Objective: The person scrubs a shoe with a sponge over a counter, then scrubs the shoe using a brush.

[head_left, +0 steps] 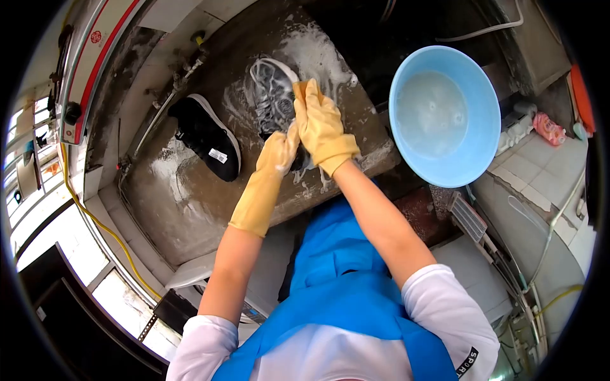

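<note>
A dark sneaker [272, 95] covered in white suds lies on the wet stone slab, its toe pointing away from me. My left hand [279, 152], in a yellow rubber glove, grips the sneaker near its ankle opening. My right hand [321, 124], gloved the same way, is closed on a tan scrubbing brush [300, 90] against the sneaker's right side. Fingers hide most of the brush, and its bristles do not show. To the left, a second black sneaker [206, 140] with a white sole edge and a small white label lies on its side.
A light blue basin [445, 168] of cloudy water stands right of the stone slab [152, 219]. Foam [314, 51] spreads over the slab's far end. Pipes with a tap [197, 62] run along the left wall. A pink bag [548, 129] sits on the tiled ledge at right.
</note>
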Action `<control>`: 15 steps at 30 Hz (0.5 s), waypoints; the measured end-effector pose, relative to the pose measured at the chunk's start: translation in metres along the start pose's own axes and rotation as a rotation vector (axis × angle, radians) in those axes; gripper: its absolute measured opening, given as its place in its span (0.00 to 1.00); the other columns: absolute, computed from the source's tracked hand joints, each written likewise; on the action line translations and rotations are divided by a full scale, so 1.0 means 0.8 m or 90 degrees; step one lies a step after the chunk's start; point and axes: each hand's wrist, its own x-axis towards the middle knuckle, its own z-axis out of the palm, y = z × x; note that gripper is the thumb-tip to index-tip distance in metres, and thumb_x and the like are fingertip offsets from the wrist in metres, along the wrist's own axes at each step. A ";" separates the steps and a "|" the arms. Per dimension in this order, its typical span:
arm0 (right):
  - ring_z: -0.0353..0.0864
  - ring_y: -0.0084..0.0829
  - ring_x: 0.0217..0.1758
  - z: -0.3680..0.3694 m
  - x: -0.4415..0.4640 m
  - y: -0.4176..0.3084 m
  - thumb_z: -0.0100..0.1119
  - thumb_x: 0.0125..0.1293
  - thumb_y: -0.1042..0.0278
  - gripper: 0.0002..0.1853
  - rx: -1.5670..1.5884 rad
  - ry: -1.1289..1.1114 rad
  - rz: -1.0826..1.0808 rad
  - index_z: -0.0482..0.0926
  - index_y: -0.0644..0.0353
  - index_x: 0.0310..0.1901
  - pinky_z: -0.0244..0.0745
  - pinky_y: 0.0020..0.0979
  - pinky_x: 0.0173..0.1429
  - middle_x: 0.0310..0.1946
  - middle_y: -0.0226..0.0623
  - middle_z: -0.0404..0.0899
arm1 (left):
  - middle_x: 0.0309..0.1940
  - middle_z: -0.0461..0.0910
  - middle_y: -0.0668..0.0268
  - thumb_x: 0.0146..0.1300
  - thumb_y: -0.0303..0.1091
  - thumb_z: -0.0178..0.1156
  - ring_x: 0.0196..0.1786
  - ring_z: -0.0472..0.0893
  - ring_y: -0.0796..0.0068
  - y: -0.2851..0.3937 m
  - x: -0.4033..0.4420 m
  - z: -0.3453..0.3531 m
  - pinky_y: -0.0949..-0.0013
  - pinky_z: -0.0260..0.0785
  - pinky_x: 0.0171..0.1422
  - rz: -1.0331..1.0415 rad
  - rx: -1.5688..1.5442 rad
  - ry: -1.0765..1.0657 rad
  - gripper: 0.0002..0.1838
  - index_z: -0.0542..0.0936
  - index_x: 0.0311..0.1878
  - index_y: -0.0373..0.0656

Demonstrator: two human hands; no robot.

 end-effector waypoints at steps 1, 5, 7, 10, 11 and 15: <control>0.78 0.61 0.49 0.001 -0.017 0.006 0.48 0.80 0.58 0.31 -0.014 0.002 -0.022 0.60 0.68 0.77 0.77 0.50 0.58 0.53 0.66 0.76 | 0.28 0.80 0.44 0.76 0.35 0.49 0.33 0.82 0.43 -0.008 0.001 0.003 0.45 0.74 0.40 0.173 0.232 0.073 0.23 0.70 0.72 0.44; 0.79 0.67 0.50 -0.009 -0.149 0.025 0.50 0.80 0.53 0.36 0.011 -0.024 -0.022 0.56 0.69 0.79 0.76 0.56 0.56 0.52 0.69 0.77 | 0.24 0.77 0.44 0.76 0.58 0.48 0.32 0.82 0.44 0.024 0.000 -0.009 0.49 0.70 0.36 0.069 0.004 0.040 0.31 0.80 0.56 0.36; 0.79 0.67 0.51 -0.009 -0.131 0.020 0.49 0.80 0.55 0.34 0.001 -0.038 0.009 0.58 0.70 0.78 0.76 0.55 0.56 0.55 0.71 0.76 | 0.26 0.79 0.44 0.78 0.54 0.50 0.33 0.84 0.52 0.039 0.004 -0.012 0.55 0.72 0.38 -0.066 -0.155 0.010 0.29 0.84 0.47 0.33; 0.77 0.65 0.53 -0.021 -0.028 0.022 0.44 0.82 0.58 0.29 -0.358 -0.037 -0.206 0.62 0.69 0.75 0.75 0.53 0.58 0.61 0.68 0.74 | 0.19 0.80 0.57 0.77 0.55 0.55 0.28 0.81 0.66 0.051 0.000 -0.022 0.62 0.70 0.34 -0.161 -0.184 -0.005 0.30 0.85 0.37 0.32; 0.77 0.63 0.54 0.015 -0.007 0.048 0.45 0.81 0.57 0.30 -0.203 0.001 -0.180 0.62 0.68 0.76 0.75 0.53 0.60 0.64 0.67 0.73 | 0.17 0.78 0.63 0.76 0.58 0.55 0.24 0.78 0.68 0.042 -0.004 -0.010 0.62 0.67 0.30 -0.149 -0.261 0.034 0.32 0.85 0.33 0.32; 0.76 0.64 0.55 -0.028 -0.125 0.005 0.46 0.81 0.58 0.30 0.064 -0.053 0.031 0.62 0.68 0.76 0.74 0.53 0.62 0.67 0.69 0.70 | 0.18 0.75 0.66 0.75 0.59 0.57 0.18 0.72 0.74 0.050 0.002 -0.035 0.65 0.63 0.23 -0.363 -0.385 -0.085 0.32 0.82 0.28 0.35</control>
